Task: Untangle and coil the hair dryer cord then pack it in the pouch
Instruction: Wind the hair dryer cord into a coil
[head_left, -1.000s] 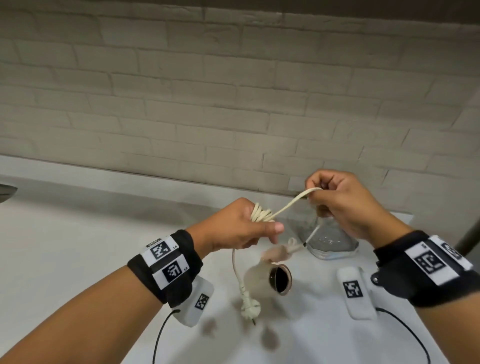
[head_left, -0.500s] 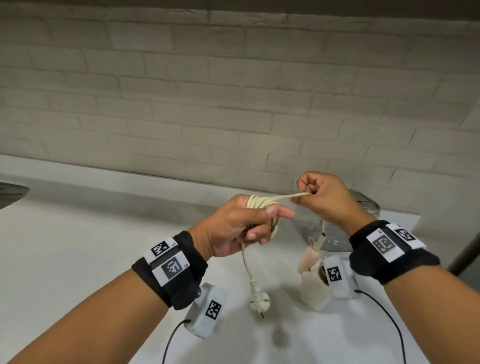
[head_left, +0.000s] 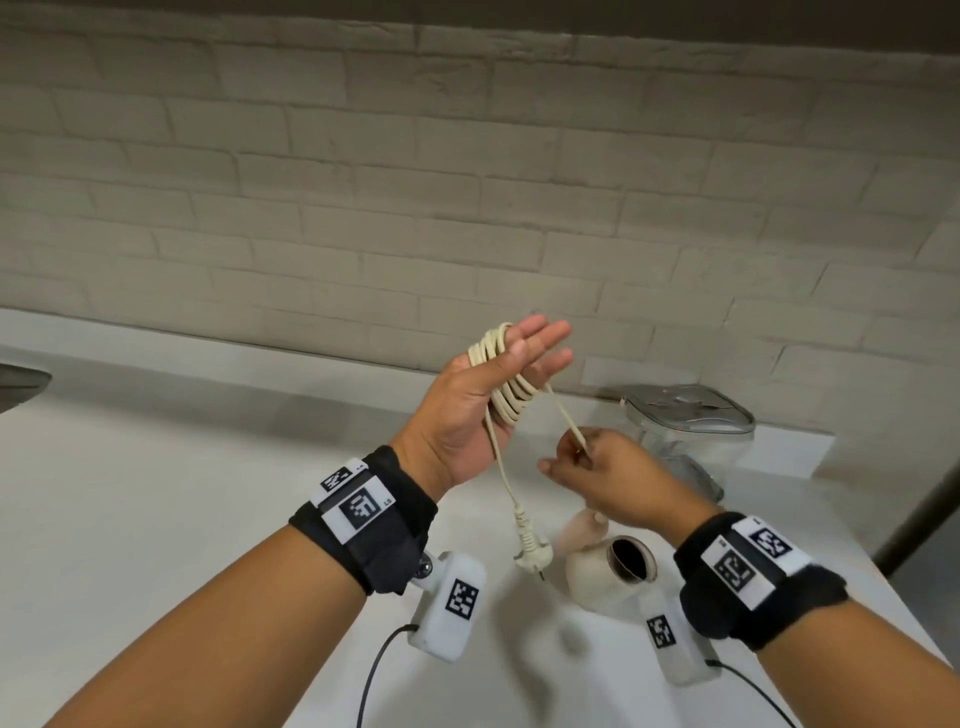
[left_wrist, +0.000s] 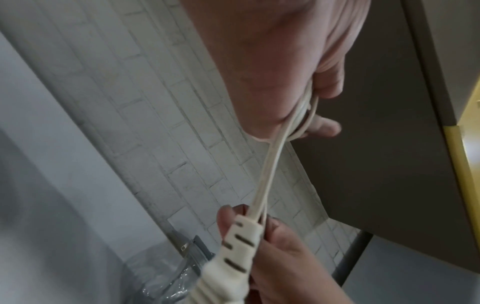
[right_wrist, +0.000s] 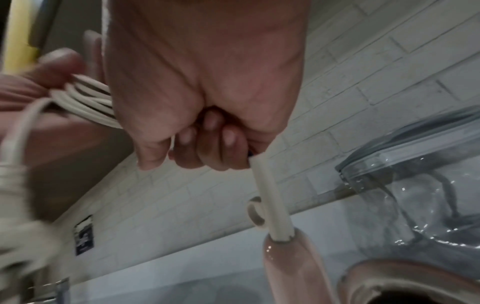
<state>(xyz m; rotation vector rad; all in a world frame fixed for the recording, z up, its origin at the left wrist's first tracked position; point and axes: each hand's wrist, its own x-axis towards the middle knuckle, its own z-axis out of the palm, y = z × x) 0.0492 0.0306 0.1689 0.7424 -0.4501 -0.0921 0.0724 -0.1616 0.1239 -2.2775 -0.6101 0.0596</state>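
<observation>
Above the white tabletop (head_left: 156, 519), the left hand (head_left: 483, 400), fingers straight, wears the cord (head_left: 506, 395) coil; the right hand (head_left: 602, 473) pinches its taut tail at 5 o'clock.

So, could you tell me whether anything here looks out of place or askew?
Nothing looks damaged or spilled. The cord is wound in neat loops round the open left hand, its plug dangles free below, and the right hand pinches the strand leading to the hair dryer.
</observation>
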